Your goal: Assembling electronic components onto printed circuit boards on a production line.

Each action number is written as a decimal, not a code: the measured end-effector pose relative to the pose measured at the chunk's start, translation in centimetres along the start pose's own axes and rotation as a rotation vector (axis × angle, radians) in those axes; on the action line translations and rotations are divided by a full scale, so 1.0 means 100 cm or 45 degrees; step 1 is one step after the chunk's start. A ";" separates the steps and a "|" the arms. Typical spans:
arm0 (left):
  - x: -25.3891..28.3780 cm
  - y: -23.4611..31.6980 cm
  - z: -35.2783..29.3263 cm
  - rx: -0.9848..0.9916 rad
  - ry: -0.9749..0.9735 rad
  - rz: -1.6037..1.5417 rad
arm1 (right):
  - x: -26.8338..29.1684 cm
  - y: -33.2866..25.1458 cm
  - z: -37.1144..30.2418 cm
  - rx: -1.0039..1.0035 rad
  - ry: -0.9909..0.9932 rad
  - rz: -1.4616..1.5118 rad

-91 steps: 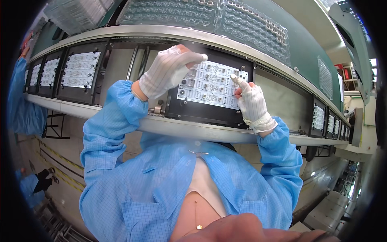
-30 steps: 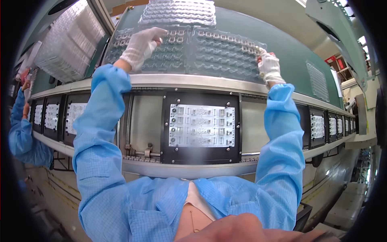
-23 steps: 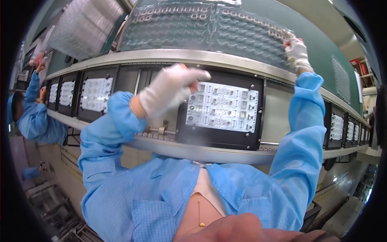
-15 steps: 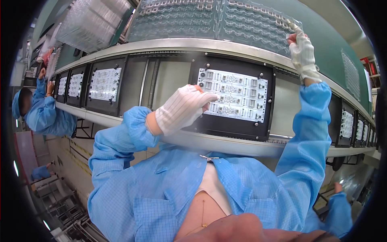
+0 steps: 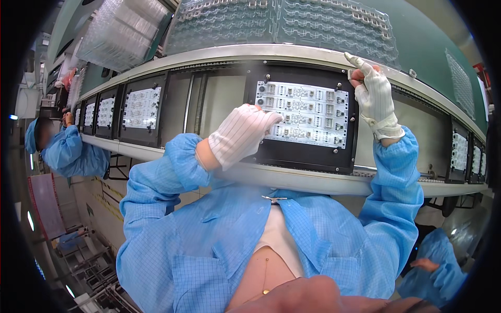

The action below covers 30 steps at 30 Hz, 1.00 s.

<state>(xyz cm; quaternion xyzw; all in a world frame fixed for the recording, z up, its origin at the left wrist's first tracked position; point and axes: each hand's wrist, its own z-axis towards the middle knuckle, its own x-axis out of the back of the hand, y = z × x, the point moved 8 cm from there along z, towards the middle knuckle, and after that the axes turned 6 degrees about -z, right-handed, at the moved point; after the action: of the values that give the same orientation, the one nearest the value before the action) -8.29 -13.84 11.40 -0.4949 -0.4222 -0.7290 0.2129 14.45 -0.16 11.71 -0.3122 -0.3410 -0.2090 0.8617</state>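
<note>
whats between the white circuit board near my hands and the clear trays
The far margin of the black fixture, then the silver metal rail; the head view shows both between board and trays.

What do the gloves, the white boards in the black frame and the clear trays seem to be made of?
Gloves: seemingly knitted or woven fabric, matte white, with fine stripes and creases.
White boards: probably rigid circuit board, pale-coated and flat, carrying small parts; the core can't be told.
Clear trays: likely thin moulded plastic, glossy; green shows through.
</note>
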 end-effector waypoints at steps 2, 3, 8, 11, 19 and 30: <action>-0.002 0.003 0.003 0.023 -0.065 0.005 | -0.003 -0.004 0.000 -0.033 -0.028 0.009; -0.004 0.008 0.005 0.013 -0.130 0.180 | -0.003 -0.006 0.001 -0.056 -0.018 0.028; -0.001 0.004 -0.003 -0.041 -0.157 0.144 | -0.003 -0.008 -0.003 0.000 0.031 -0.027; 0.017 0.009 -0.014 -0.040 0.110 0.058 | -0.003 -0.009 -0.007 0.063 0.057 -0.022; -0.009 -0.007 -0.033 0.473 0.392 -0.146 | 0.002 -0.017 -0.005 0.021 0.060 0.028; 0.002 0.006 -0.014 0.102 0.254 -0.082 | 0.015 -0.049 -0.025 -0.109 -0.058 0.111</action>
<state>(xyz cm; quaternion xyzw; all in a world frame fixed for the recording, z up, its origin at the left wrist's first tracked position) -8.74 -15.31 11.57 -0.3972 -0.4435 -0.7637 0.2498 13.83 -5.59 13.30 -0.3679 -0.3372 -0.1787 0.8479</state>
